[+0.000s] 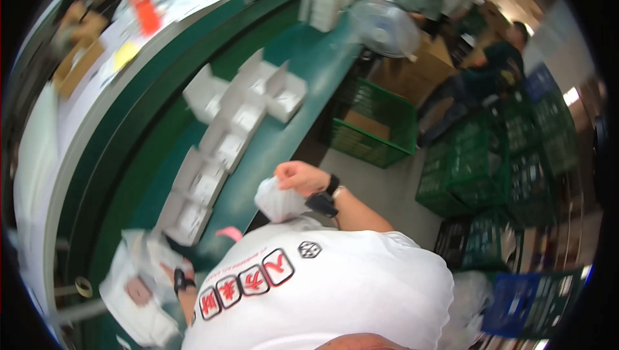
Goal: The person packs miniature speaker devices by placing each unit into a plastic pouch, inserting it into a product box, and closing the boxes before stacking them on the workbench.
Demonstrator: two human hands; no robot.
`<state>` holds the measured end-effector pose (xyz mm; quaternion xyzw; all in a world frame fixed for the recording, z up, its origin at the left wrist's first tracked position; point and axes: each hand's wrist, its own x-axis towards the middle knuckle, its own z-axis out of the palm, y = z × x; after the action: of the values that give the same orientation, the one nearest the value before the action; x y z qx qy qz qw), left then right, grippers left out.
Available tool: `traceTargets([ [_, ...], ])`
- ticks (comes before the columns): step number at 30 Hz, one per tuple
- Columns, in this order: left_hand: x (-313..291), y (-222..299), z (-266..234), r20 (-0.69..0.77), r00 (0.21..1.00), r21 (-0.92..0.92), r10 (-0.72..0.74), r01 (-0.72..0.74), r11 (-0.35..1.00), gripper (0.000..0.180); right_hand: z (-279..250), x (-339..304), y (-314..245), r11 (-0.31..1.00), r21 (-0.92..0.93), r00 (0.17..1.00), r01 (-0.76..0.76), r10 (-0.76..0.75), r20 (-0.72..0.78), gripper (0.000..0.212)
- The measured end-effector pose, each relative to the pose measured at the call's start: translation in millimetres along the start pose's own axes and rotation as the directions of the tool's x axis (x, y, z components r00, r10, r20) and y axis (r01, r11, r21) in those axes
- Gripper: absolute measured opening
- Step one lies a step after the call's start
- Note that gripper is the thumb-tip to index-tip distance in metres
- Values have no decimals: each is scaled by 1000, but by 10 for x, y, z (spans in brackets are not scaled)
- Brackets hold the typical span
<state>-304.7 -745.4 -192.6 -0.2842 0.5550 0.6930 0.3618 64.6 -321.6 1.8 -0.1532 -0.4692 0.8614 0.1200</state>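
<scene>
Close to my chest, my right hand (300, 177) pinches the top of a bunched, whitish plastic bag (276, 202). What the bag contains, if anything, cannot be made out. At the lower left, my left hand (175, 269) rests against a large white plastic bag (132, 295) with a brownish patch on it; its fingers are blurred and partly hidden. Between and beyond my hands, several open white boxes (229, 150) stand in a row on the green work surface (240, 200), pale items inside them. Near my shirt lies a pink strip (229, 233).
A white shelf (84, 115) along the left carries a red bottle (143, 2) and a cardboard box (77, 66). Beyond the bench are a round transparent fan-like object (385, 28), a green crate (374, 124) and stacked crates (477, 169). Several people work at the far end.
</scene>
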Motion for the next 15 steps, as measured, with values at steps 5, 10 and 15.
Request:
traceTargets([
  [5, 72, -216, 80, -243, 969, 87, 32, -10, 996, 101, 48, -104, -223, 1000, 26, 1000, -3, 3, -10, 19],
  [10, -205, -526, 225, -664, 600, 425, 446, -188, 886, 94, -27, 2, -260, 987, 150, 997, 60, -67, 40, 21],
  [15, -5, -761, -3, -311, 760, 347, 571, -468, 813, 83, 23, 113, -372, 979, 147, 990, 144, -142, -25, 20],
])
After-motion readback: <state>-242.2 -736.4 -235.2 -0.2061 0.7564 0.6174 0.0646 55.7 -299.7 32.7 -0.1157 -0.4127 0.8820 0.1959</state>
